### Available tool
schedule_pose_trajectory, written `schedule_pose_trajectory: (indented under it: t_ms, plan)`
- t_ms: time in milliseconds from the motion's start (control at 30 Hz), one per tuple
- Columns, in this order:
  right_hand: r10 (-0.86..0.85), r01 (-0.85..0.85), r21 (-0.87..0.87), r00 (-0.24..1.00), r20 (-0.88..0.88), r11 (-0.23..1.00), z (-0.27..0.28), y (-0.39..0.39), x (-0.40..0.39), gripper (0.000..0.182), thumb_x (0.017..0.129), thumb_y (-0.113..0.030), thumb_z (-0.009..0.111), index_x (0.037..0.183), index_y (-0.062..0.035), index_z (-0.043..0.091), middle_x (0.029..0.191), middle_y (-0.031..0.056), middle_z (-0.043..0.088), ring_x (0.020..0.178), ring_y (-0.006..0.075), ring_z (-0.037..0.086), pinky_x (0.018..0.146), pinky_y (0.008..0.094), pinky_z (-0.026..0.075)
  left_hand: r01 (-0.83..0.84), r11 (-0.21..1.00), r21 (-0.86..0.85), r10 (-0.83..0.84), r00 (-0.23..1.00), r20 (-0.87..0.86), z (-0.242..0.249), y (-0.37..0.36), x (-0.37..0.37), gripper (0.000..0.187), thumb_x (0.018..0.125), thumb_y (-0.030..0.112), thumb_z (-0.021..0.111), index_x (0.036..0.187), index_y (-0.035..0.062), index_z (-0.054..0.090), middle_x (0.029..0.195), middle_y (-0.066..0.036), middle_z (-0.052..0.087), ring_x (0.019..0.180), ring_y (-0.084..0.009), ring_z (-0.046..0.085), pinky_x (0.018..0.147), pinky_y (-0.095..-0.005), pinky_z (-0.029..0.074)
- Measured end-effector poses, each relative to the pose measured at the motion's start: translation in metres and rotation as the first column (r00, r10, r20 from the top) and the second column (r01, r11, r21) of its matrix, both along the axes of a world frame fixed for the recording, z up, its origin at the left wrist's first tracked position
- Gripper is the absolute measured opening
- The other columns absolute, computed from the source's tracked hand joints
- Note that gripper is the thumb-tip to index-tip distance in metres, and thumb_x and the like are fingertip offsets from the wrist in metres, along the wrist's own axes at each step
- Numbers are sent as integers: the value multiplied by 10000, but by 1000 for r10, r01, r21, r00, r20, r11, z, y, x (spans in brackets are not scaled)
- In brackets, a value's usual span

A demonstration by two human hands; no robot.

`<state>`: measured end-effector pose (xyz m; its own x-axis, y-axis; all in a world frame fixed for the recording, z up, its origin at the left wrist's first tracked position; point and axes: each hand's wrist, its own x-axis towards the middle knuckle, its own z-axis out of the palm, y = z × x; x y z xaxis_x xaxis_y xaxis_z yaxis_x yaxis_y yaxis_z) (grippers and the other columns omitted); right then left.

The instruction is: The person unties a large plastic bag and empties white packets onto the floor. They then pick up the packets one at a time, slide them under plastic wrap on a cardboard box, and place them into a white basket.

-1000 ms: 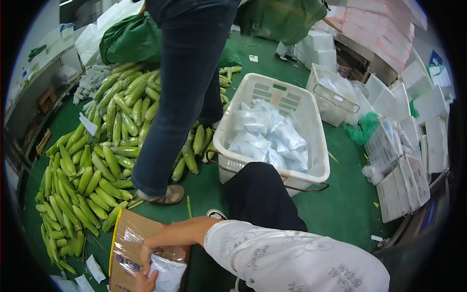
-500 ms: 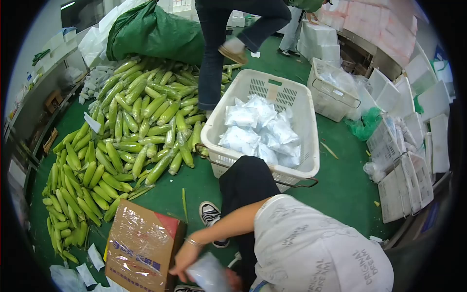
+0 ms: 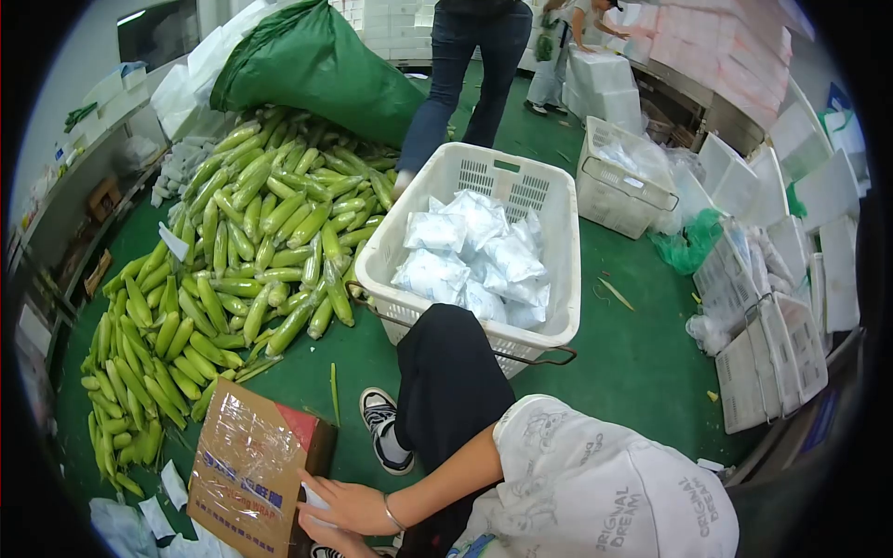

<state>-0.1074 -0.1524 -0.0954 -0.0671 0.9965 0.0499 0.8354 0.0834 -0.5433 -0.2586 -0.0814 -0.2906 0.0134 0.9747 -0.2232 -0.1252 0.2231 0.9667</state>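
My right hand [image 3: 352,508], with a bracelet on its wrist, is beside the right side of a brown, tape-covered carton [image 3: 244,465]. Just below it, partly cut off by the bottom edge, is my left hand [image 3: 331,537]. Between the fingers of both hands shows part of a white pouch [image 3: 314,498], which looks like an ice pack; the rest is hidden. Beyond my bent knee stands a white plastic crate [image 3: 563,279] holding several similar white pouches [image 3: 484,219].
A large heap of green corn cobs [image 3: 270,223] covers the floor at left, below a green sack [image 3: 316,70]. Another person [image 3: 446,74] stands behind the crate; a second person [image 3: 558,56] is farther back. More crates [image 3: 619,209] and white foam panels [image 3: 800,139] line the right side.
Both hands have moved left with the white pouch, up against the carton's side. The person behind the crate has lowered a raised foot and moved farther back. My view has shifted slightly.
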Motion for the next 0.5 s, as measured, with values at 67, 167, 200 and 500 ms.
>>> schedule_pose_trajectory:
  t_ms: [67,167,200,500]
  plan:
    - [149,-245,428,958,245,870,-14,-6,6,699,746,-282,579,1335,41,388,1450,226,276,1276,383,390,1023,504,356,221,955,-200,-221,975,23,54,-15,13,319,876,222,576,999,-72,571,848,-168,607,689,-232,581,591,-377,483]
    - [367,-393,347,920,140,851,1,-33,-5,417,843,-328,498,1086,-8,611,1175,189,572,1170,366,489,988,509,367,479,809,-340,-487,871,68,111,-47,35,326,866,229,589,999,-68,573,846,-166,608,688,-229,580,586,-375,482]
    - [588,-610,162,792,163,776,29,-42,7,443,940,-400,447,1044,-26,661,1059,186,652,1086,370,567,944,509,414,564,739,-369,-580,811,80,126,-58,41,328,863,231,594,999,-67,574,845,-166,608,688,-227,580,585,-375,482]
    - [-445,396,-204,825,-348,895,0,-55,65,300,771,-297,617,581,-67,590,628,128,612,631,336,612,598,440,477,877,300,-375,-939,340,43,195,-104,75,353,833,252,634,999,-55,580,840,-162,610,685,-217,580,570,-369,480]
